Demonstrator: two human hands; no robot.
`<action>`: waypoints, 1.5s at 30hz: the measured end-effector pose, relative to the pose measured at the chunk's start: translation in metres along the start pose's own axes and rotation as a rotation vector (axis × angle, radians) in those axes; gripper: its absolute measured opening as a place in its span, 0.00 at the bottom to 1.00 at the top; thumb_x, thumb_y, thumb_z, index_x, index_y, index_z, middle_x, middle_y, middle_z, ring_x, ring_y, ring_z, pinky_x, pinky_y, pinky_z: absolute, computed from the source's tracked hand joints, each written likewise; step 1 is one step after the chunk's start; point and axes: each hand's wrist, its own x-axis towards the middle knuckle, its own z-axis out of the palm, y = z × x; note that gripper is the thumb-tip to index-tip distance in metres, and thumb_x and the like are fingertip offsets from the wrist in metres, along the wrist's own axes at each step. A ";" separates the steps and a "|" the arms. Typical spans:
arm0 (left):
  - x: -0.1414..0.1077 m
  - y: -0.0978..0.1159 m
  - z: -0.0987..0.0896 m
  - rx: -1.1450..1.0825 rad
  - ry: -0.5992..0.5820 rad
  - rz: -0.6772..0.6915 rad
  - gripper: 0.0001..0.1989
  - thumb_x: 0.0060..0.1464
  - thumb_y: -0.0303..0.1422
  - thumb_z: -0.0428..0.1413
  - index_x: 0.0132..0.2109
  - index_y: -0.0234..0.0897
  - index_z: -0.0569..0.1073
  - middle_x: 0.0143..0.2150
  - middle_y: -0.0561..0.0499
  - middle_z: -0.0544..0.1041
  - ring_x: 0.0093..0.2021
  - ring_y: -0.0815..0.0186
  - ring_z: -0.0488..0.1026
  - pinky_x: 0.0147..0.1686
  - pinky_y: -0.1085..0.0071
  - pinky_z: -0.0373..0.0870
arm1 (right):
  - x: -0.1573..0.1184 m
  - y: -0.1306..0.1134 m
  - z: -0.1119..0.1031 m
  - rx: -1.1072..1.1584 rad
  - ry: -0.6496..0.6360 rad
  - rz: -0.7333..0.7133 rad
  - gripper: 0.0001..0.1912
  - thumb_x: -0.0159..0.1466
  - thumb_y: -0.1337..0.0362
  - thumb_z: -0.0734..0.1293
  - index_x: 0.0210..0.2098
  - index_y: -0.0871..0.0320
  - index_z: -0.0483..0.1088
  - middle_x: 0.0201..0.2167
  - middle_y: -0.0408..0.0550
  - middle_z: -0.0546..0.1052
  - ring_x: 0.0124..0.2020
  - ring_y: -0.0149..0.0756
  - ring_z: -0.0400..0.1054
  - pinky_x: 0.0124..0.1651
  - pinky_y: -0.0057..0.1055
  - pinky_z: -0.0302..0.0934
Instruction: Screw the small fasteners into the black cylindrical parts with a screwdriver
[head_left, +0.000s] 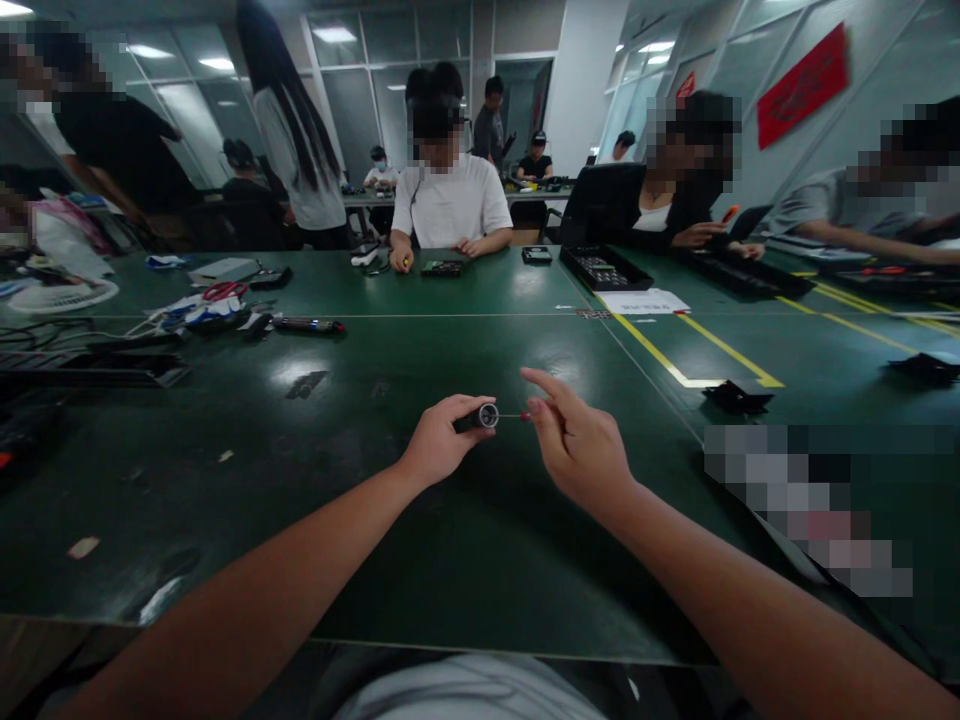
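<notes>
Head view, with the dark tube (pixel 487 415) as the landmark: at the far left of it, a white slatted thing (pixel 64 296) lies on the green table (pixel 300 560), and a long black tray (pixel 97 370) sits nearer than that. Next, still well left of the tube and farther off, come a grey box (pixel 223 271), red-handled scissors (pixel 223 290) on a jumble of small items, and a dark pen-like tool (pixel 309 326) with a red end.

Just left of the tube, the left hand (pixel 436 442) has its thumb and fingers clamped on it. The tube is held over the middle of the table, its round, silvery-rimmed end turned toward the camera. Straight beyond it, across the table, a person in a white shirt (pixel 454 205) sits with both hands by a small dark device (pixel 442 268).

Just right of the tube, a thin rod (pixel 511 416) runs sideways to a red end beside the right hand (pixel 583 445). That hand's forefinger points outward, apart from the thumb; I cannot tell whether the thumb pinches the red end or only touches it. Beyond and right of the tube are a black parts tray (pixel 637 275), white paper (pixel 646 303) and yellow tape (pixel 731 352). Farther right, a crumpled-looking black piece (pixel 739 397) lies on the table.
</notes>
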 end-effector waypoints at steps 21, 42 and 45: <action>0.002 -0.003 -0.004 -0.050 0.057 -0.066 0.21 0.55 0.27 0.65 0.56 0.43 0.77 0.51 0.48 0.79 0.52 0.59 0.75 0.58 0.57 0.67 | 0.002 0.008 0.006 0.142 0.041 0.125 0.08 0.69 0.62 0.62 0.47 0.55 0.64 0.31 0.45 0.77 0.30 0.38 0.73 0.34 0.34 0.64; 0.002 0.002 -0.007 0.003 0.053 -0.041 0.21 0.54 0.26 0.65 0.55 0.42 0.78 0.52 0.47 0.79 0.54 0.58 0.75 0.59 0.57 0.67 | 0.005 0.013 0.000 0.108 -0.035 0.191 0.12 0.72 0.60 0.57 0.45 0.56 0.69 0.30 0.46 0.78 0.28 0.37 0.71 0.31 0.33 0.59; 0.003 0.003 -0.007 0.011 0.049 -0.044 0.21 0.54 0.26 0.65 0.55 0.42 0.78 0.52 0.47 0.79 0.54 0.58 0.75 0.59 0.57 0.66 | 0.007 0.011 -0.001 0.106 -0.035 0.222 0.15 0.73 0.56 0.56 0.41 0.55 0.71 0.28 0.45 0.77 0.28 0.37 0.71 0.32 0.33 0.59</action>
